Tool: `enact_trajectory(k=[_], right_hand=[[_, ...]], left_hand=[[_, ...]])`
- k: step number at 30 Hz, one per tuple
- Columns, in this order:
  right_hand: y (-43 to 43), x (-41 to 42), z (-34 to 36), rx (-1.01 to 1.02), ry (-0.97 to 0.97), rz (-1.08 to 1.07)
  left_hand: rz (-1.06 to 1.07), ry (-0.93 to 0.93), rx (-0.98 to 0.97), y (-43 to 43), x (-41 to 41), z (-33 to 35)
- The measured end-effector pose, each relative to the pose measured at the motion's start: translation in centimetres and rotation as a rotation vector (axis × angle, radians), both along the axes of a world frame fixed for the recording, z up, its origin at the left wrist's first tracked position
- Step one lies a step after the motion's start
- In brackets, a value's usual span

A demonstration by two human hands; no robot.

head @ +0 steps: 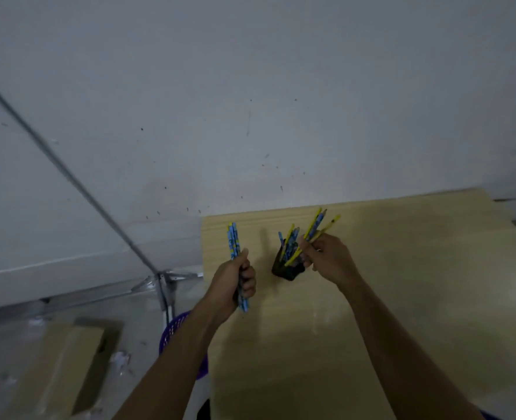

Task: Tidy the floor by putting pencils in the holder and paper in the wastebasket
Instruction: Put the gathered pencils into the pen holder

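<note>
Pinching pencils — fingers beside holder

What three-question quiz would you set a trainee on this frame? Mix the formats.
1. True or false: the left hand grips a bundle of pencils.
2. Multiple choice: the black holder stands on A) the floor, B) the table, C) a chair.
3. Short answer: which hand holds the loose pencils right beside the black holder?
Key: 1 true; 2 B; 3 the right hand.
</note>
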State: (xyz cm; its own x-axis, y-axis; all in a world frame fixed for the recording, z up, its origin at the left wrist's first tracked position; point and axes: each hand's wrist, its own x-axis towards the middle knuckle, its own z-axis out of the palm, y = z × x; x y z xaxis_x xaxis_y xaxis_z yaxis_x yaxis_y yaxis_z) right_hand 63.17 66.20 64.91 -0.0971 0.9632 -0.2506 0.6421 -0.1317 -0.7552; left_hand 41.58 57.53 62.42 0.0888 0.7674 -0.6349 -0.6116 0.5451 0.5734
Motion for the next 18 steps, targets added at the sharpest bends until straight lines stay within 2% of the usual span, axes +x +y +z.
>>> enact_trajectory(k=[3,7,11,15,18], right_hand=[[3.5,0.5,-1.0,-0.108,-0.029,0.163],[6.7,0.6,-2.1,-0.188,-0.156,0.36],[8.0,0.9,-2.1,-0.226,-0.174,0.44],[7.9,1.9,-2.0,-0.251,0.027,0.379],[7.7,3.0,-1.9,-0.255,0.138,0.332]], left_hand=[[0.061,0.02,-0.061,1.7,2.1,-0.2],[0.121,0.249,-0.064,3.9,3.8,-0.9],[0.192,0.404,-0.059,5.8,4.9,-1.2],[0.155,0.664,-0.022,7.2,6.2,-1.7],[0.166,0.743,0.101,8.1,7.3,-1.8]])
